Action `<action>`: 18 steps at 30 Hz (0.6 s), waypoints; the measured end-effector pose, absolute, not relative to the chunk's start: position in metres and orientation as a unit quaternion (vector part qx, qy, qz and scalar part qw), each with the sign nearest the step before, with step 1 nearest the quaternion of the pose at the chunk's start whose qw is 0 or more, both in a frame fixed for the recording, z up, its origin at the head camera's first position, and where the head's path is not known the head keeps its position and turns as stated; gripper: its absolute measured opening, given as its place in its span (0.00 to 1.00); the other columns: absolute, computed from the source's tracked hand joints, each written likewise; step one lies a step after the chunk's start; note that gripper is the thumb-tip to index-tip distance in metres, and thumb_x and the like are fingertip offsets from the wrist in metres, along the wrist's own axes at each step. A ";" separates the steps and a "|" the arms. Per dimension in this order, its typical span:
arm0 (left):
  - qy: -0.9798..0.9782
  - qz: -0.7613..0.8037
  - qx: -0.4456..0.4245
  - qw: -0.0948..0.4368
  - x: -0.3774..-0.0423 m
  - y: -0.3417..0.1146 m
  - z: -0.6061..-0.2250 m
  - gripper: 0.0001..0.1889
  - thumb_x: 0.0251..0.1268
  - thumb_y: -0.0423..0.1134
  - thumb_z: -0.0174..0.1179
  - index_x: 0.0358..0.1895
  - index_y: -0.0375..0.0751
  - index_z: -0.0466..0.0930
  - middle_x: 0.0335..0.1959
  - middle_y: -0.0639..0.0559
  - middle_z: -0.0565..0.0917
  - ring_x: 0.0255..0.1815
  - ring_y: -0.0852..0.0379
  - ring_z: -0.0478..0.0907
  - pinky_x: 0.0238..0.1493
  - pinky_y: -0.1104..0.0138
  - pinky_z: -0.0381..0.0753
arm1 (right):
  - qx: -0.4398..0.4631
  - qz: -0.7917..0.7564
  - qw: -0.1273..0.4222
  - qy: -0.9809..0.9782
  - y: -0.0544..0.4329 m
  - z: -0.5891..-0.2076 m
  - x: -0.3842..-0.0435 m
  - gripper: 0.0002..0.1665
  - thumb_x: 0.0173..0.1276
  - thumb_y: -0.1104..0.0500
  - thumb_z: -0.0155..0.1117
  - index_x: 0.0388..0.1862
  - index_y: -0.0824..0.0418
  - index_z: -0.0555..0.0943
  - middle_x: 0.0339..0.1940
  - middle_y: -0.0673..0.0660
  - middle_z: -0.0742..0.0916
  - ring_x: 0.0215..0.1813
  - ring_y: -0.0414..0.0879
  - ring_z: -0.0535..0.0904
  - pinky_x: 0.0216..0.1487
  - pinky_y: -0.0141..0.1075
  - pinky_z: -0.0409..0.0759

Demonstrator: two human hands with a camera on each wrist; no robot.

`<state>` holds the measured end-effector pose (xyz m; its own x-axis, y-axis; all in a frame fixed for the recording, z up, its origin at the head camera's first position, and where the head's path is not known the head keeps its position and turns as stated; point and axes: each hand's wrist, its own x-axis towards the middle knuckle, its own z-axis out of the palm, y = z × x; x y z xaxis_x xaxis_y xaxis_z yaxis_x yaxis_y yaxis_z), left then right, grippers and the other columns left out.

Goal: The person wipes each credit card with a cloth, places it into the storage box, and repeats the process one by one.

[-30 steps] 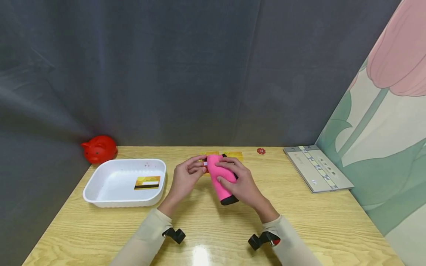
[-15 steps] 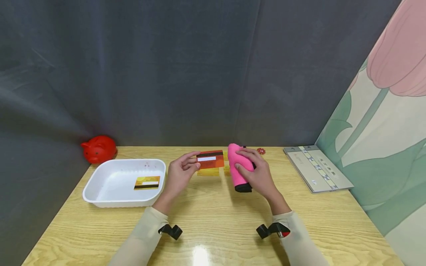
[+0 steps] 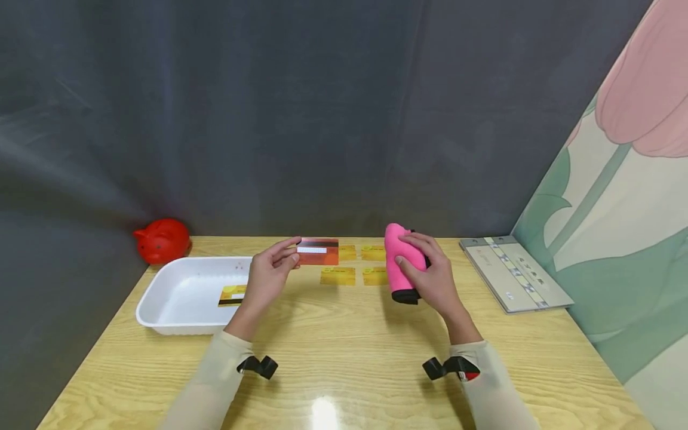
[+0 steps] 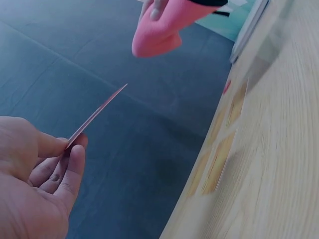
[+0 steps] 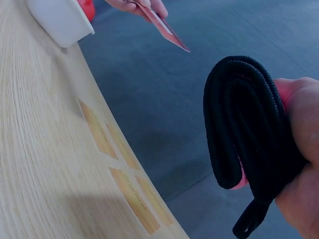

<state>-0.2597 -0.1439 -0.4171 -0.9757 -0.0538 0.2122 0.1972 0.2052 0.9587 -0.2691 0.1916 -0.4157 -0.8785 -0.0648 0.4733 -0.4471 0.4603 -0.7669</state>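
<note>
Between thumb and fingers my left hand (image 3: 266,270) pinches a red-orange card (image 3: 322,259) with a dark stripe and a white strip. In the left wrist view the card (image 4: 97,113) shows nearly edge-on, raised off the table. My right hand (image 3: 436,276) grips a folded pink cloth (image 3: 402,254), apart from the card. Its black edging (image 5: 239,129) and a small black loop (image 5: 251,216) face the right wrist camera. Several yellow cards (image 3: 337,276) lie in two rows on the table beneath and between the hands; the cloth overlaps part of the right-hand ones.
A white tray (image 3: 180,328) stands at left, partly behind my left hand, with a yellow card (image 3: 230,296) inside. Behind it sits a red piggy bank (image 3: 163,242). A grey album (image 3: 516,275) lies at right. A dark curtain (image 3: 322,119) hangs behind the table.
The cloth and the red card were together; they have come apart. My left hand has moved left with the card, my right hand right with the cloth, uncovering the yellow cards.
</note>
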 end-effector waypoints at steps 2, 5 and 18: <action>-0.768 -0.630 -0.040 0.104 -0.260 -0.153 -0.417 0.19 0.76 0.34 0.61 0.65 0.51 0.83 0.55 0.41 0.89 0.40 0.67 0.87 0.49 0.72 0.87 | 0.154 0.495 0.194 -0.833 0.192 -0.415 -0.269 0.25 0.69 0.60 0.72 0.65 0.55 0.83 0.70 0.58 0.79 0.70 0.57 0.74 0.62 0.51 0.79; -0.765 -0.633 -0.026 0.114 -0.257 -0.167 -0.416 0.18 0.77 0.33 0.59 0.66 0.47 0.82 0.58 0.38 0.87 0.40 0.69 0.87 0.50 0.72 0.87 | 0.153 0.493 0.196 -0.834 0.192 -0.415 -0.270 0.25 0.69 0.60 0.72 0.65 0.55 0.83 0.70 0.58 0.79 0.70 0.56 0.74 0.62 0.45 0.79; -0.791 -0.593 0.046 0.145 -0.245 -0.223 -0.420 0.17 0.78 0.34 0.56 0.65 0.44 0.83 0.55 0.38 0.87 0.38 0.68 0.88 0.47 0.79 0.84 | 0.151 0.495 0.201 -0.832 0.196 -0.416 -0.268 0.26 0.68 0.60 0.73 0.65 0.54 0.83 0.71 0.57 0.79 0.72 0.55 0.73 0.60 0.33 0.76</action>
